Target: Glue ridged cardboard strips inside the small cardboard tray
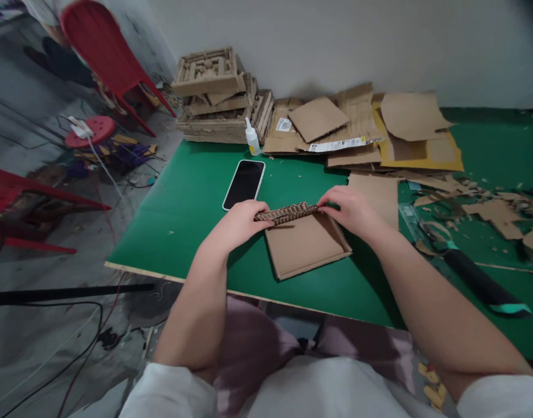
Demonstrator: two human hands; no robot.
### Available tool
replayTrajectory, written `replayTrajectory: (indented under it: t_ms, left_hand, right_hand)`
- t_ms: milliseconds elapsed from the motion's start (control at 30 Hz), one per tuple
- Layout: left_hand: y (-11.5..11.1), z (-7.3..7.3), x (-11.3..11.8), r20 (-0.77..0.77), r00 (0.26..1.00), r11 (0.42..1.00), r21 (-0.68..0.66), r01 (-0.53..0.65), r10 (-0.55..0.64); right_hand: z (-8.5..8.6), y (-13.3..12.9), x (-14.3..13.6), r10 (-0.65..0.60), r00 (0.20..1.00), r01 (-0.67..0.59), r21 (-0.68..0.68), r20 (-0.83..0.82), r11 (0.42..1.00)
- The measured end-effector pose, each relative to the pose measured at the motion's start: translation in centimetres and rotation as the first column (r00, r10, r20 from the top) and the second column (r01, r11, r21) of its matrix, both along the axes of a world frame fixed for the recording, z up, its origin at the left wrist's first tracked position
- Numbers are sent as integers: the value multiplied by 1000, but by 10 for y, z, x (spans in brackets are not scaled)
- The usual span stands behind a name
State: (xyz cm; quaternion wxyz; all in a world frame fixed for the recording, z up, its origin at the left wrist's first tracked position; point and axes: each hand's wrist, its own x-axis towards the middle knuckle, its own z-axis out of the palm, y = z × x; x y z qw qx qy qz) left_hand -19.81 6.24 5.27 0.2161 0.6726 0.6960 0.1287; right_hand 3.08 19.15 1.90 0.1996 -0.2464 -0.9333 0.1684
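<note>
My left hand pinches the left end of a narrow corrugated cardboard strip, its fluted edges facing up. At the other end, the fingertips of my right hand are closed on the same strip. The strip lies along the far side of a square cardboard panel, which has a thin raised rim on its right and near sides. Whether the strip touches the panel along its whole length, I cannot tell. Just beyond my left hand lies a phone with a dark screen.
Behind the phone stands a small glue bottle beside stacked cardboard pieces. Flat cardboard sheets lie along the wall. To the right are a black-and-teal handled tool and cardboard scraps. The green table's edge runs nearest me.
</note>
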Motion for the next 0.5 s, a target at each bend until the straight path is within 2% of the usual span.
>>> replayTrajectory:
  t_ms: [233,400,500]
  left_hand:
    - [0,1,1,29,1000,1000,-18,-8,8]
    - [-2,2,1,26,1000,1000,-15,6,-5]
    - [-1,1,0,26,1000,1000,-22,9,-8]
  right_hand:
    - [-3,3,2,14,1000,-14,68,4,998]
    - [2,4,6,-11,998,8,43,69,999]
    - [2,3,5,-26,999,25,22,39,999]
